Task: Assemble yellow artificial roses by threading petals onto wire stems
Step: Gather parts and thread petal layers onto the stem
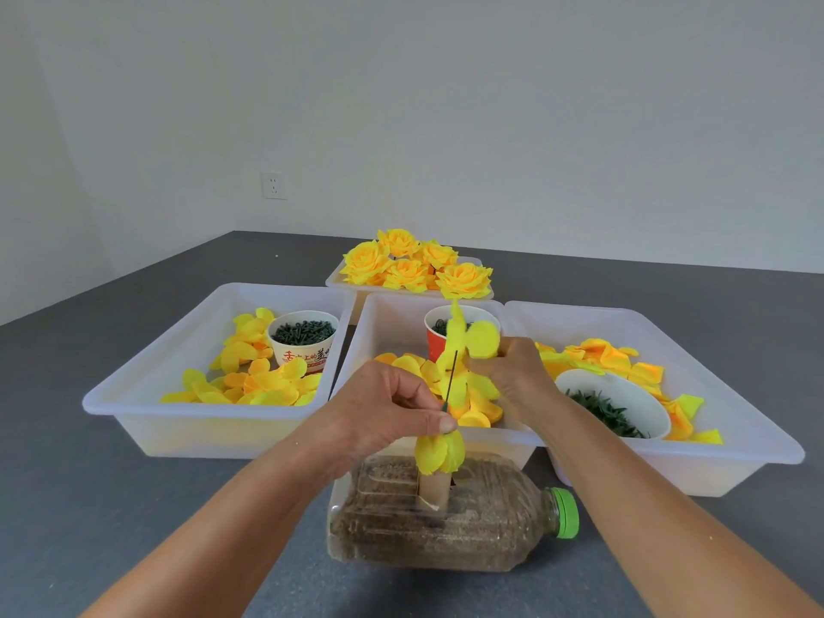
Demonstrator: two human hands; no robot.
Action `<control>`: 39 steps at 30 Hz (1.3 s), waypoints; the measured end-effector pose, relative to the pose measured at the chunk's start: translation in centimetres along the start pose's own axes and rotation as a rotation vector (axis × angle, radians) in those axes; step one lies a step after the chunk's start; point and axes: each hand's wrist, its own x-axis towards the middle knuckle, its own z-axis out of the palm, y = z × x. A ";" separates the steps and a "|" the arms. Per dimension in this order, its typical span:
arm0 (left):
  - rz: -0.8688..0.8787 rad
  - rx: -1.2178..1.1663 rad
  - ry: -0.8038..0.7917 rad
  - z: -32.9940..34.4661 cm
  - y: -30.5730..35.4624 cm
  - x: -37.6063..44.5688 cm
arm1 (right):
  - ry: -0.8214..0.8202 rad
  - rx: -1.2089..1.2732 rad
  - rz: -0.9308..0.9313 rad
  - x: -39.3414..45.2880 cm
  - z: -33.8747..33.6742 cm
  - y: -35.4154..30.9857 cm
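Left hand [392,408] is pinching the thin green wire stem [450,381] right at its base, fingers curled tight around it, and below that pinch a cluster of yellow petals [439,452] already hangs over the cardboard tube [434,490] poking out of the grit-filled plastic bottle [446,528] lying on its side on the counter [133,506]. Right hand [517,372] is up beside the stem's bare tip, fingers closed on a fresh petal piece [479,341], a flared yellow shape held just at the wire's top, though whether the wire has pierced it yet I can't tell; the hand is blurred. So this rose looks partway built: some layers on, more to go, by my reading. Plenty of stock left too, with loose petals heaped in the left tray [214,434], the middle tray [383,314] and the right tray [695,466], and dark green fittings filling a printed paper cup [305,350], a red cup [434,345] and a white bowl [620,390]. Behind them, the far tray [339,283] carries a bunch of finished roses [414,265], about half a dozen, so the job is well under way but, judging by those petal piles, nowhere near finished.
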 end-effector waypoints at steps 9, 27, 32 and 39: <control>0.008 0.015 -0.024 -0.1 0.0 0.1 | 0.092 -0.479 -0.118 -0.7 0.3 -1.2; 0.009 -0.012 -0.023 -0.2 -0.1 0.0 | -0.054 0.443 0.341 -4.4 -2.1 -4.2; 0.004 -0.038 0.001 0.0 -0.3 -0.1 | -0.113 0.607 0.332 -5.6 -2.6 -4.4; 0.020 -0.012 -0.003 -0.1 -0.6 0.0 | -0.090 0.632 0.219 -6.4 -2.9 -4.6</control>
